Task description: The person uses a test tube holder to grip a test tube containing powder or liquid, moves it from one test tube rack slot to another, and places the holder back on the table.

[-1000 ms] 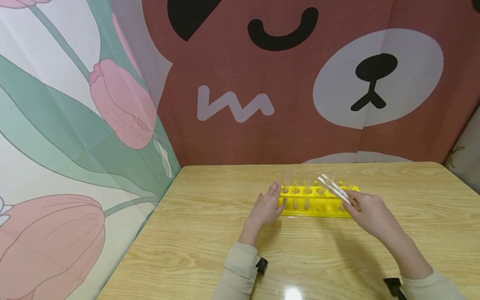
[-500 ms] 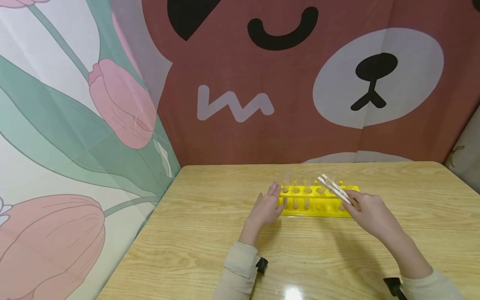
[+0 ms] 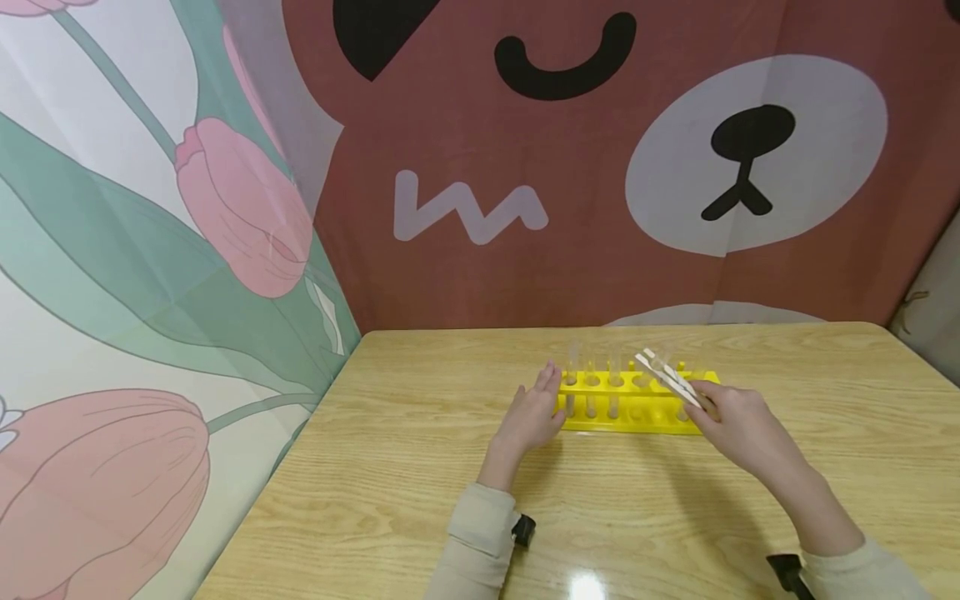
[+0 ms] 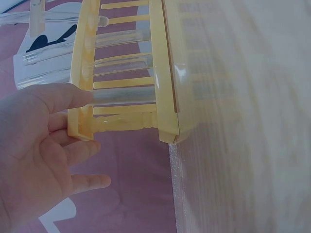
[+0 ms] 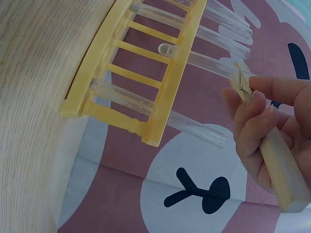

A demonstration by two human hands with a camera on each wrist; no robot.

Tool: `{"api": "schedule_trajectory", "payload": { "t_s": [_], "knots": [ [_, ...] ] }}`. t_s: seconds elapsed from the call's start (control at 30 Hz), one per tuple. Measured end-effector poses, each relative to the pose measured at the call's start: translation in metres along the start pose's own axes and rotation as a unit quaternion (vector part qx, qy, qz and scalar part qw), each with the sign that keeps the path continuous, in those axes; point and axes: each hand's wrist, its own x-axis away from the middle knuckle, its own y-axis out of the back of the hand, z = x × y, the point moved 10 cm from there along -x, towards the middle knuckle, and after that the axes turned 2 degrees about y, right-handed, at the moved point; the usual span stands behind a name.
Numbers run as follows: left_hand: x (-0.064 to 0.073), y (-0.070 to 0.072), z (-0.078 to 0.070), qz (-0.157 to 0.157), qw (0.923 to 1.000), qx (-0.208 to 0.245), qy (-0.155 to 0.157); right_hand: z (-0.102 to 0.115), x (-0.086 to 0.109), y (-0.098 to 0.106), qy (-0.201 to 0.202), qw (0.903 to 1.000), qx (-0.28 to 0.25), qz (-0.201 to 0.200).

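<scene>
A yellow test tube rack (image 3: 637, 429) stands on the table with several clear test tubes upright in it. At its left end my left hand (image 3: 528, 417) grips the top plate, thumb and fingers around the end in the left wrist view. My right hand (image 3: 746, 429) holds a wooden test tube clamp (image 5: 284, 170) by its handle, over the rack's right half. A clear test tube (image 5: 209, 63) sits in the clamp's jaws near its mouth. Its rounded bottom pokes through a hole in the top plate, above the base. Another tube (image 5: 197, 130) stands at the right end.
The wood-grain table (image 3: 390, 467) spreads around the rack. Behind it hangs a cloth printed with a brown bear (image 3: 465, 283); a tulip-print cloth (image 3: 150, 275) covers the left side. Black straps with small mounts (image 3: 524, 531) sit at both wrists.
</scene>
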Motion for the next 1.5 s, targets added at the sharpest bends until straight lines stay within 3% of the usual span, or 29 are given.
{"api": "schedule_trajectory", "payload": {
  "t_s": [1.5],
  "knots": [
    [0.0011, 0.0020, -0.0019, -0.001, 1.0000, 0.007, 0.000, -0.0005, -0.0015, -0.0021, 0.010, 0.9999, 0.003, 0.002]
  ]
}}
